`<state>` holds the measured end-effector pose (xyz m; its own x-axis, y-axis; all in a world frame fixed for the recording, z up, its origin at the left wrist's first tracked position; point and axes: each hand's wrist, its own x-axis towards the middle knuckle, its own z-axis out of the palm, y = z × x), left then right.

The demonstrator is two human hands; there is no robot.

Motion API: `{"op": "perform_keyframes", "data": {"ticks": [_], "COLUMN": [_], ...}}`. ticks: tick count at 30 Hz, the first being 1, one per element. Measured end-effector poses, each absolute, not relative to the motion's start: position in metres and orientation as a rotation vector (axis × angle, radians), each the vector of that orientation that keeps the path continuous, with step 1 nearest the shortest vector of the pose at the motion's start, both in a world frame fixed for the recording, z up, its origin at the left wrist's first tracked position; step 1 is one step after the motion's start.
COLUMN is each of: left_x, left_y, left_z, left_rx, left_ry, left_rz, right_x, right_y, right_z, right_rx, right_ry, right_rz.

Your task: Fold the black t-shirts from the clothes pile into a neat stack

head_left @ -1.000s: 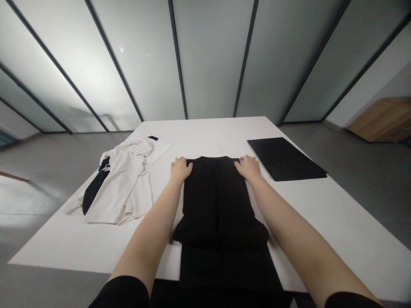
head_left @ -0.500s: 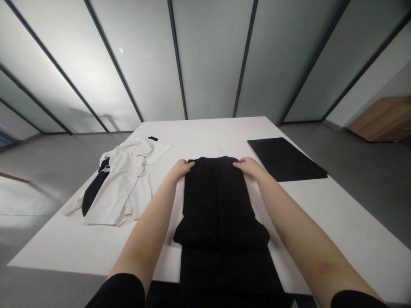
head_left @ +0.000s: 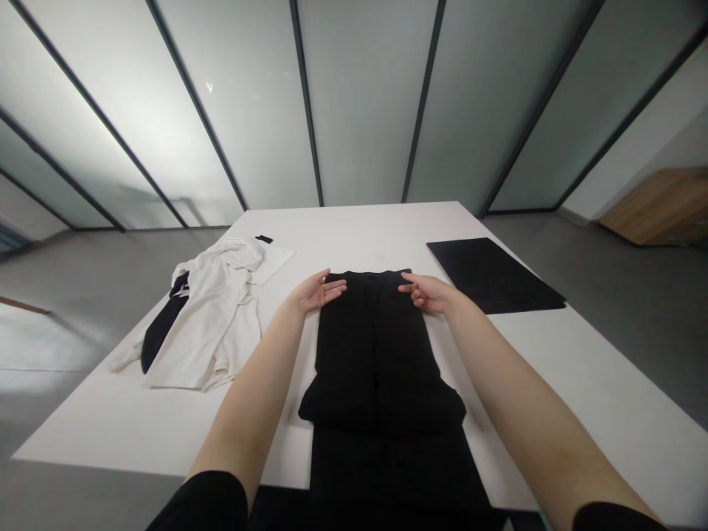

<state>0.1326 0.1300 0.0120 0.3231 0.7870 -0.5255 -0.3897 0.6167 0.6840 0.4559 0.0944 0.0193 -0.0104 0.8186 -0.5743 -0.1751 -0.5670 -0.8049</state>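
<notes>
A black garment (head_left: pixel 379 354), folded into a long strip, lies down the middle of the white table (head_left: pixel 580 383) and hangs over its near edge. My left hand (head_left: pixel 313 293) rests at the garment's far left corner, palm turned inward and fingers stretched out across the cloth. At the far right corner my right hand (head_left: pixel 428 292) mirrors it, fingers extended and pointing left over the top edge. Neither hand grips the cloth.
A crumpled white shirt (head_left: pixel 215 317) with a dark piece (head_left: pixel 160 328) beside it lies on the table's left side. A flat folded black cloth (head_left: pixel 492 274) sits at the far right. Frosted glass panels stand behind the table; grey floor surrounds it.
Both hands were pressed flat on the garment's far corners, then curled at the edge. Now they have turned palms inward with fingers stretched toward each other over the top edge.
</notes>
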Motion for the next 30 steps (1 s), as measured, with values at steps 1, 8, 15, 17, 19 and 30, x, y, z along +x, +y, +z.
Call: {"op": "perform_keyframes", "data": {"ticks": [1, 8, 15, 17, 19, 30], "left_x": [0.135, 0.147, 0.163, 0.167, 0.167, 0.089], "left_y": [0.129, 0.127, 0.124, 0.124, 0.125, 0.119], "left_z": [0.012, 0.007, 0.002, 0.006, 0.014, 0.043], "left_rx": [0.494, 0.579, 0.883, 0.941, 0.958, 1.043], "left_ry": [0.964, 1.016, 1.095, 1.061, 1.006, 1.115], "left_rz": [0.798, 0.791, 1.03, 1.15, 1.295, 0.552], "right_x": [0.456, 0.454, 0.436, 0.429, 0.424, 0.496], "right_y": [0.095, 0.097, 0.095, 0.094, 0.092, 0.085], "right_z": [0.02, 0.015, 0.013, 0.017, 0.022, 0.025], "right_rx": [-1.497, -1.274, -1.275, -1.219, -1.129, -1.213], "right_ry": [-0.677, -0.667, -0.894, -0.966, -1.013, -1.236], "right_rz": [1.699, 1.878, 1.533, 1.394, 1.273, 2.006]}}
